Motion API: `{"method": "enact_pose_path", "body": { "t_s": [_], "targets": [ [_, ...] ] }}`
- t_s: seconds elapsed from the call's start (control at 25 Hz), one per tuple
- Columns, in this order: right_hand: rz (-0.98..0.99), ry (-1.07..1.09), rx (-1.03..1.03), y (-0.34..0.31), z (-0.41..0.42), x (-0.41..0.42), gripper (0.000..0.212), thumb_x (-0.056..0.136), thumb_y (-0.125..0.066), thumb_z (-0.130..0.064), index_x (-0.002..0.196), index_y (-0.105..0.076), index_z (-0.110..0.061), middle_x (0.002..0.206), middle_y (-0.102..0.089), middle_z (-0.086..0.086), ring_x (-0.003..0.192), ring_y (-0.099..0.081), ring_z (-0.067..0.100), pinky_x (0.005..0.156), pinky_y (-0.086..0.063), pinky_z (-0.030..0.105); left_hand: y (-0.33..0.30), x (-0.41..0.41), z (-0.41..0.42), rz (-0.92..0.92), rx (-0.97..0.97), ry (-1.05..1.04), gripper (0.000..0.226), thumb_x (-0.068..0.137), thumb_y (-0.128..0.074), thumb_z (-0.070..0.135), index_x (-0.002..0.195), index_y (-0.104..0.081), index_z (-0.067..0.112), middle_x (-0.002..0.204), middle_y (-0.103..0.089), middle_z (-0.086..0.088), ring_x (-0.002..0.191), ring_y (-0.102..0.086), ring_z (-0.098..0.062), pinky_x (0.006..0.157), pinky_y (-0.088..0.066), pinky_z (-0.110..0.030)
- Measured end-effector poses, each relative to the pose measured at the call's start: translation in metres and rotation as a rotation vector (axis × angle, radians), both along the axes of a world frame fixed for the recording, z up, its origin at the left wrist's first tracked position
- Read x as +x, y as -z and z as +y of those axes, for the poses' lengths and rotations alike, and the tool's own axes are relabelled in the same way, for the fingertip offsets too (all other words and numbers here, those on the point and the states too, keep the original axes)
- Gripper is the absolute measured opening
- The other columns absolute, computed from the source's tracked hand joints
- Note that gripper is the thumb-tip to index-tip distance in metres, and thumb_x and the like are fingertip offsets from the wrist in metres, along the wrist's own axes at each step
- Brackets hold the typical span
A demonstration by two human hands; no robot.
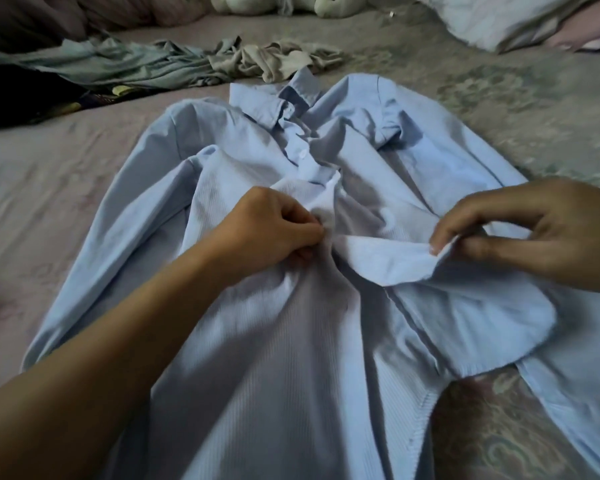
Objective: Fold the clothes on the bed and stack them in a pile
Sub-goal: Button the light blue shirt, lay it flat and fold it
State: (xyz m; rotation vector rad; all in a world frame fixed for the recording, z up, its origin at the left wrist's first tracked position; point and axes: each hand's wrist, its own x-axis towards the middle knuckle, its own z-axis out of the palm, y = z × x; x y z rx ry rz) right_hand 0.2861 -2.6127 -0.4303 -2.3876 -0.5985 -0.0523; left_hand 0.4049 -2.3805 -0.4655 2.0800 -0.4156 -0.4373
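Note:
A light blue button-up shirt [361,168] lies front up on the bed [49,174], collar toward the far side and sleeves spread down both sides. My left hand [271,230] pinches the left edge of the shirt's front opening near the middle of the chest. Over to the right, my right hand [534,233] pinches the other front panel's edge and lifts it a little off the bed. The shirt is partly unbuttoned and wrinkled around the placket.
Unfolded clothes lie beyond the shirt: a pale green garment [111,64], a beige one [278,60] and a dark patterned one [32,98] at the left. Stuffed toys [274,3] and a pillow [499,19] sit at the bed's far end.

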Motion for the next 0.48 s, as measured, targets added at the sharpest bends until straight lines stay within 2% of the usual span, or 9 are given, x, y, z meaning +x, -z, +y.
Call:
{"method": "enact_pose_path", "body": {
  "t_s": [0.04,0.12,0.2,0.32,0.4,0.48],
  "targets": [
    [0.042,-0.007,0.067,0.001,-0.004,-0.006,0.018,0.083,-0.055,-0.049,0.095,-0.065,-0.042,0.092,-0.069,-0.019,0.085,-0.066,-0.004,0.075,-0.048,0.011,0.002,-0.005,0.001,0.036,0.003,0.032,0.011,0.082,-0.069,0.007,0.072,-0.069,0.003,0.06,-0.067,-0.01,0.052,-0.061,-0.014,0.059,-0.054,-0.022],
    [0.115,-0.069,0.012,0.01,-0.005,-0.017,0.015,0.084,-0.055,-0.052,0.095,-0.063,-0.045,0.09,-0.068,-0.021,0.082,-0.066,-0.004,0.07,-0.048,0.01,0.008,-0.017,0.002,0.043,0.037,0.088,0.014,0.084,-0.068,0.013,0.072,-0.069,0.007,0.06,-0.067,-0.007,0.052,-0.06,-0.012,0.058,-0.054,-0.024],
    [0.223,-0.129,-0.045,0.023,-0.003,-0.022,0.016,0.088,-0.051,-0.058,0.097,-0.06,-0.05,0.091,-0.065,-0.022,0.083,-0.065,-0.003,0.07,-0.049,0.014,0.012,-0.026,0.001,-0.093,0.168,0.109,0.018,0.085,-0.066,0.031,0.076,-0.066,0.016,0.066,-0.067,0.002,0.057,-0.059,-0.007,0.061,-0.05,-0.022],
    [0.37,-0.131,-0.04,0.029,-0.005,-0.021,0.024,0.087,-0.043,-0.066,0.101,-0.057,-0.052,0.096,-0.063,-0.019,0.087,-0.063,0.002,0.073,-0.049,0.02,0.014,-0.038,0.001,-0.294,0.32,0.133,0.038,0.076,-0.059,0.058,0.087,-0.056,0.022,0.085,-0.058,0.01,0.072,-0.053,-0.004,0.065,-0.041,-0.017],
    [0.467,-0.101,0.016,0.027,-0.005,-0.019,0.032,0.084,-0.042,-0.07,0.103,-0.057,-0.048,0.096,-0.064,-0.014,0.087,-0.063,0.006,0.074,-0.049,0.023,0.016,-0.042,0.0,-0.365,0.347,0.18,0.043,0.073,-0.062,0.059,0.092,-0.05,0.022,0.09,-0.053,0.009,0.077,-0.053,-0.008,0.07,-0.04,-0.02],
    [0.521,-0.094,0.057,0.027,-0.005,-0.016,0.039,0.081,-0.043,-0.073,0.103,-0.058,-0.045,0.095,-0.065,-0.011,0.085,-0.063,0.009,0.074,-0.05,0.027,0.016,-0.042,0.001,-0.374,0.317,0.168,0.033,0.076,-0.068,0.047,0.091,-0.053,0.021,0.086,-0.056,0.008,0.076,-0.053,-0.008,0.07,-0.041,-0.02]
  ]
}}
